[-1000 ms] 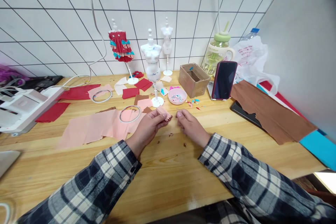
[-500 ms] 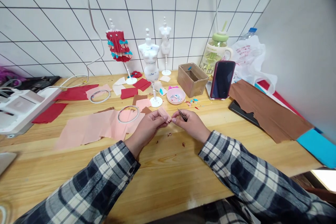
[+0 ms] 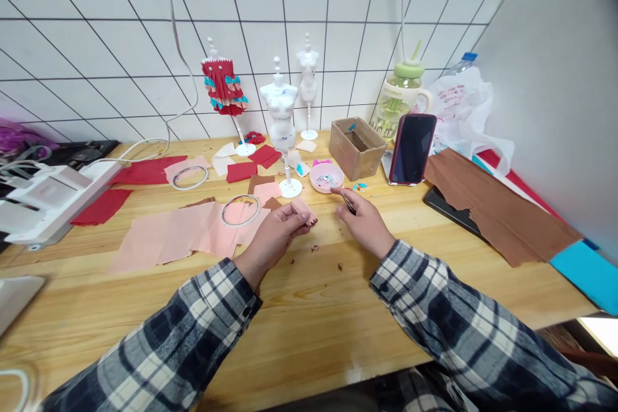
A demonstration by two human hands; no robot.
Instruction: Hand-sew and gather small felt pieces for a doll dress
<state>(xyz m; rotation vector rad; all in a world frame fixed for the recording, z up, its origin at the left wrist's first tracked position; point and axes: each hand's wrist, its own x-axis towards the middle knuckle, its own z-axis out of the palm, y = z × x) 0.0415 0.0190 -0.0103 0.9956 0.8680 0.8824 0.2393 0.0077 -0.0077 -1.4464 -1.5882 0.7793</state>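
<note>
My left hand [image 3: 280, 232] pinches a small folded piece of pink crepe paper [image 3: 303, 209] between thumb and fingers. The paper's lower right edge looks notched, with dark red showing along it. To the right, my right hand [image 3: 364, 222] is closed round a slim dark metal tool [image 3: 348, 203], possibly tweezers; its exact kind is hard to make out. The forefinger reaches to the rim of a pink bowl [image 3: 315, 180] of small shiny beads or sequins. Apart from the paper, the right hand is a short way off it. Small dark red scraps [image 3: 315, 248] lie below the hands.
White dress forms [image 3: 282, 112] stand behind the hands, one wearing a red ruffled dress [image 3: 224, 87]. Pink sheets [image 3: 164, 235] and a metal ring [image 3: 240, 210] lie left. A cardboard box [image 3: 357, 158], a phone [image 3: 412, 148] and brown paper [image 3: 497, 206] are right.
My right hand has let go of the pink paper's edge and moved right and away, its forefinger now stretched toward the bowl. My left hand still holds the paper. The view has shifted slightly.
</note>
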